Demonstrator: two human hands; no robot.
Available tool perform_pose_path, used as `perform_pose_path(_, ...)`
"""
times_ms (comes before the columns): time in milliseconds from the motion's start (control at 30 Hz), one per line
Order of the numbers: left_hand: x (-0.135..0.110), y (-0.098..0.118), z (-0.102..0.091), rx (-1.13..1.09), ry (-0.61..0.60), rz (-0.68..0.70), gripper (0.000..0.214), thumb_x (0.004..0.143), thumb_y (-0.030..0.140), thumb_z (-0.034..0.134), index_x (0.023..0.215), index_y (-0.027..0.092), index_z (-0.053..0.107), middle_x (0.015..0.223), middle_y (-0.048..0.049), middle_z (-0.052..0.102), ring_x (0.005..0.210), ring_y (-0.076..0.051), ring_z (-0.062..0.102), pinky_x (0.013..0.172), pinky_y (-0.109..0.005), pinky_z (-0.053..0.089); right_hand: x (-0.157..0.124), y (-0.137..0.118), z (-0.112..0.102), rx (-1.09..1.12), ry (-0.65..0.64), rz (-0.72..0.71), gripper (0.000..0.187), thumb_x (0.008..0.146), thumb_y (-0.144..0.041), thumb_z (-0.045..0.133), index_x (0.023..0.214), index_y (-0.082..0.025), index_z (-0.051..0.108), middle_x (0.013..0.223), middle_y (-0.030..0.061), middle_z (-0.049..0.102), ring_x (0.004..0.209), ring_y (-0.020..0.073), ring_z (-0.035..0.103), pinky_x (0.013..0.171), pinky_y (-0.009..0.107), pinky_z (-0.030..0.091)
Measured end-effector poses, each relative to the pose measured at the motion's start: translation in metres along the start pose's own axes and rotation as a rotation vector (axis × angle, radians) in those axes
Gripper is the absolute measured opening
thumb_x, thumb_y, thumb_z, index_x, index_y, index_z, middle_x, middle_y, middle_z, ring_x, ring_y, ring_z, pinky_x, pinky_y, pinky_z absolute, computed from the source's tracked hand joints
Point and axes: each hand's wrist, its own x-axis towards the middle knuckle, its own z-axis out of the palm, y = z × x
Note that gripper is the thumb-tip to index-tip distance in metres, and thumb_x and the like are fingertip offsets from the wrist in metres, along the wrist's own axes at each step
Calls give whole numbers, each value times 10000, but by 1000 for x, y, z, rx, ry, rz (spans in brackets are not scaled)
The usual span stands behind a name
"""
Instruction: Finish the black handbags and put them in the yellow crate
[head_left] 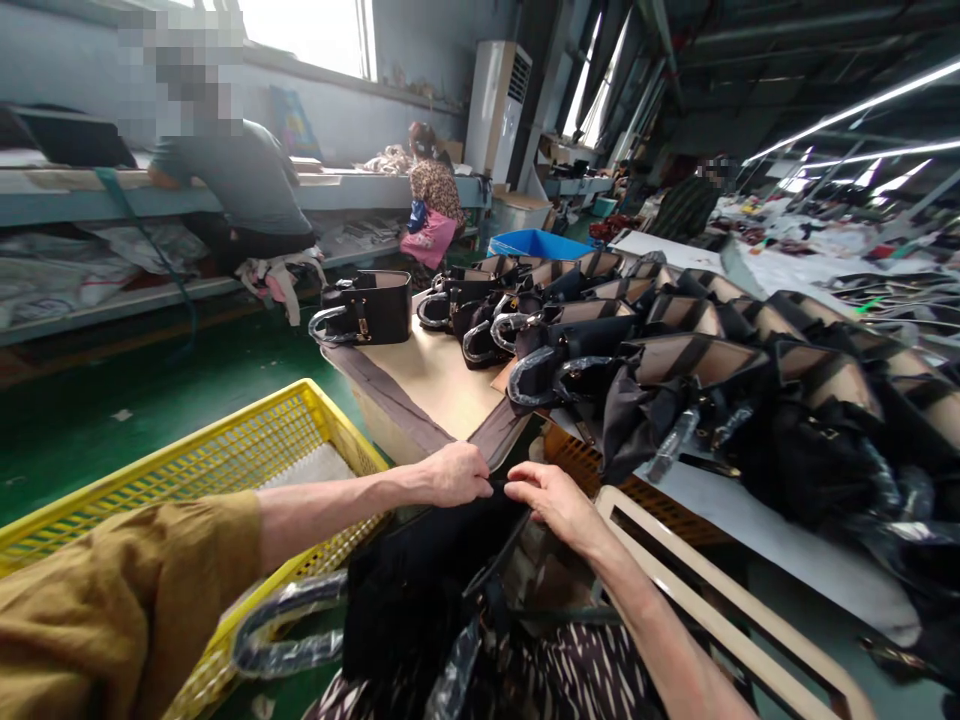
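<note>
- Left hand pinches rim of the black bag.
- Right hand, half curled, is at same rim; its grip I cannot tell.
- Yellow crate stands beside.

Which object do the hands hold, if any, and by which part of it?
A black handbag: the left hand pinches its far edge; the right hand is at that edge, its grip unclear.

Loose mustard sleeve; dark lap garment, pale streaks; bare hands.
</note>
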Motion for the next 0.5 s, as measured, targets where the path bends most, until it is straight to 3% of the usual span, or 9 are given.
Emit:
perform_pose_path(100,-6,1,-21,2,57,-141,244,724,237,457,609,113,633,472,-5,479,462,-103,434,442,-209,282,8,-11,0,51,8,20,446,794,-426,419,1144,-167,511,803,26,650,665,138,584,542,217,404)
perform_pose_path(233,-16,-1,-35,-19,110,-242,237,691,220,437,616,107,632,471,-15,480,459,-109,450,454,-207,317,5,-22,5,18,37,-30,398,780,-340,472,1150,-199,507,869,20,676,738,153,614,602,218,431)
perform_pose_path(500,-18,-6,-19,-120,30,-177,232,685,243,418,548,127,566,429,4,435,439,-104,440,453,-198,323,-4,-19,13,-253,205,-21,236,821,-307,459,997,-273,613,909,28,683,881,187,608,691,235,386)
